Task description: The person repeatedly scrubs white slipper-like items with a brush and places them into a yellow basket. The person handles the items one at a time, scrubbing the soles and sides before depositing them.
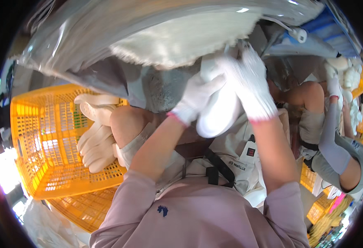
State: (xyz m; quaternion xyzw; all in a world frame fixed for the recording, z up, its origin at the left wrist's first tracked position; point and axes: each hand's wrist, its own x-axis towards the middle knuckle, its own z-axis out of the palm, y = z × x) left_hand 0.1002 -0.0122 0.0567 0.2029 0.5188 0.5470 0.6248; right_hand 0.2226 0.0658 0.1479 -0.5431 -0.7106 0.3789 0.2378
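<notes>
A white shoe sole [219, 113] is held in front of me, its rounded end pointing down toward my lap and its upper part hidden by my gloves. My left hand [199, 97], in a white knitted glove, grips it from the left. From the right, my right hand [249, 84], gloved the same way, is closed over its upper side; its fingers are smeared by motion. Just above both hands is a wide, fluffy white buffing wheel [185, 39]. Whether the sole touches the wheel's fringe, I cannot tell.
A grey machine hood [53, 47] curves over the wheel. At my left a yellow crate [45, 142] holds several off-white soles [99, 144]. A white plug on a cable [298, 35] hangs at upper right. Another person [334, 140] sits at right, near piled white soles [352, 80].
</notes>
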